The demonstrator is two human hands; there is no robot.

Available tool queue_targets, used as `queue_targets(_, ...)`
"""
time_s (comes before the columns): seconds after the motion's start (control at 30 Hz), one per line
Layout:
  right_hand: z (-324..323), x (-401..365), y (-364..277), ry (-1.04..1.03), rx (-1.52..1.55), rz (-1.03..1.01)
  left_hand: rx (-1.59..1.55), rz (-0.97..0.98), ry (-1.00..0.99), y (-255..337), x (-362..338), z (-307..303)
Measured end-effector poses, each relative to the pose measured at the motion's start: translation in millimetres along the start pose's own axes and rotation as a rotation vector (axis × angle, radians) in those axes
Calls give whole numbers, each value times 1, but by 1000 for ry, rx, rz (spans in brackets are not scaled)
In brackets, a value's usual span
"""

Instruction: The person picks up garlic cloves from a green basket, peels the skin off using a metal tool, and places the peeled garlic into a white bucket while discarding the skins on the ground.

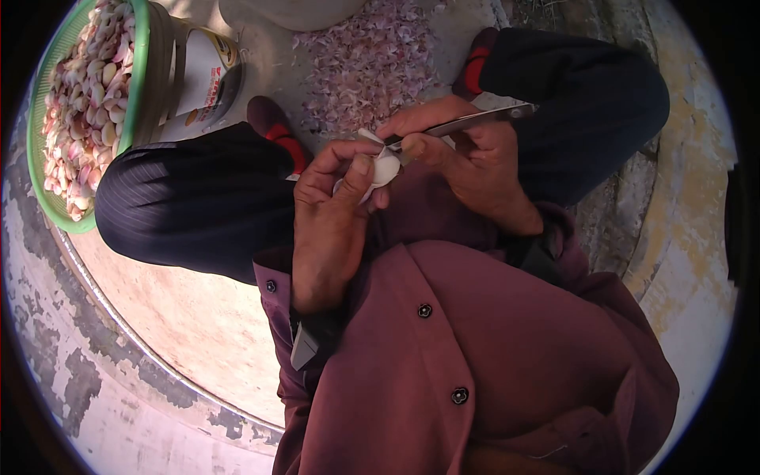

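My left hand (pixel 328 210) is closed around a peeled, pale garlic clove (pixel 386 169), held between thumb and fingers; another whitish piece shows partly beneath it in the palm. My right hand (pixel 483 162) grips a small knife (pixel 475 119), with its handle end pointing up to the right. The blade's tip end meets the clove, where a strip of pale skin (pixel 370 136) stands up between the two hands. The fingertips of both hands almost touch, and they partly hide the blade.
A green-rimmed basket (pixel 141 87) heaped with unpeeled garlic cloves (pixel 91 103) stands at the left, beside a white printed bucket (pixel 204 75). Loose garlic skins (pixel 364 63) cover the ground between my feet. A pale rounded object (pixel 293 9) lies at the top edge.
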State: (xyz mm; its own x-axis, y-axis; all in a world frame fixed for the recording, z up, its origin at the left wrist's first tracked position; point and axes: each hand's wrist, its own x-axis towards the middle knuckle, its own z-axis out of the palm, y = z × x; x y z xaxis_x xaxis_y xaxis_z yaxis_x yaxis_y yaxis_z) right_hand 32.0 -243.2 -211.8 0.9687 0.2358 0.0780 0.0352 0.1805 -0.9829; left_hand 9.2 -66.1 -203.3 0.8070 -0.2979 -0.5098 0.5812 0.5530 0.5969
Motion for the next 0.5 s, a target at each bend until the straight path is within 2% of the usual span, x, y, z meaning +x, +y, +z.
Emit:
queue_targets(0.13,-3,-2,1,14,-110,-41,47,16,43,-2,3,1)
queue_targets(0.2,-4,-2,-6,41,-207,17,-47,54,87,-2,3,8)
queue_targets(0.23,-3,-1,-6,41,-207,18,-48,54,87,-4,4,9)
queue_targets(0.3,-1,1,-4,12,-158,-80,162,141,122,-8,6,9)
queue_targets(0.43,2,2,-5,-7,-155,-83,190,99,147,-7,7,9)
queue_targets(0.5,3,2,-5,9,-72,-53,137,70,96,-2,6,9)
